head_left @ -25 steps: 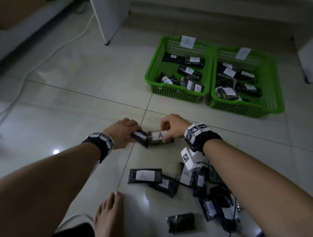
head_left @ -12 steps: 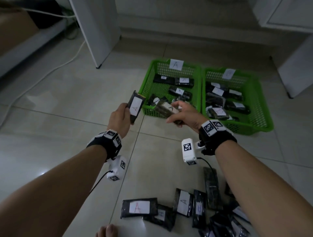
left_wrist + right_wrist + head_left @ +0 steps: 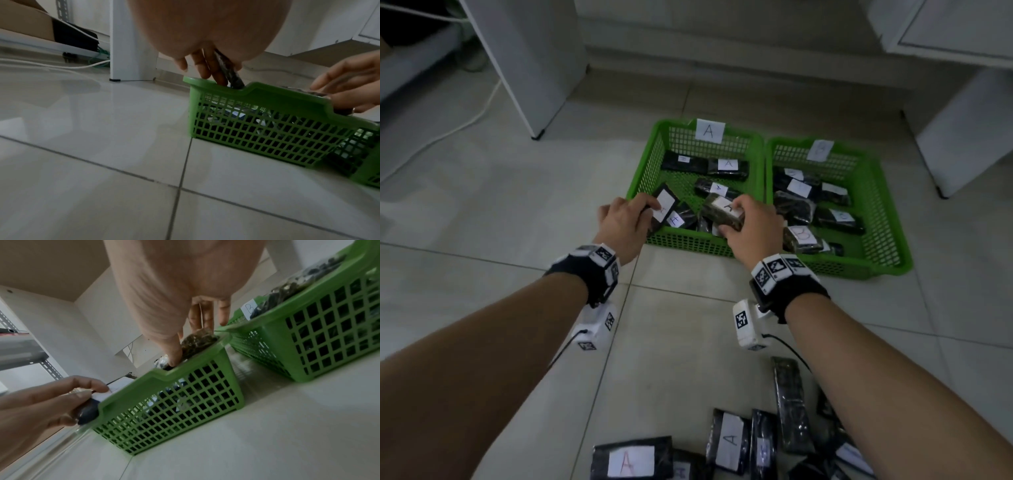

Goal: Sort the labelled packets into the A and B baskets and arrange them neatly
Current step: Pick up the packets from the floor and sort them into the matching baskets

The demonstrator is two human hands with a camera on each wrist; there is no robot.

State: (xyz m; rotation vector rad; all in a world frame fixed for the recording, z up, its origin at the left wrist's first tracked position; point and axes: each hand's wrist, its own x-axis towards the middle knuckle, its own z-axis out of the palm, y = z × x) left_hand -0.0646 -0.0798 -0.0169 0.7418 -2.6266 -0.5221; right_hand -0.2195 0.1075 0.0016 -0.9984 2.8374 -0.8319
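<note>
Two green baskets stand side by side on the floor: basket A (image 3: 654,164) on the left, basket B (image 3: 887,219) on the right. Both hold several dark packets with white labels. My left hand (image 3: 625,219) grips a dark packet (image 3: 663,205) tilted over basket A's near left corner (image 3: 232,91). My right hand (image 3: 751,228) holds another A-labelled packet (image 3: 722,212) over basket A's near right part (image 3: 205,352); in the right wrist view the packet (image 3: 197,341) sits between thumb and fingers at the rim. Several loose packets (image 3: 631,460) lie on the floor near me.
A white furniture leg (image 3: 530,68) stands left of basket A, with a white cable (image 3: 465,123) running across the tiles. A white cabinet (image 3: 962,137) stands right of basket B. The two baskets touch each other.
Both hands lifted a packet each from the floor pile, carried them forward, and now hold them over the near edge of basket A.
</note>
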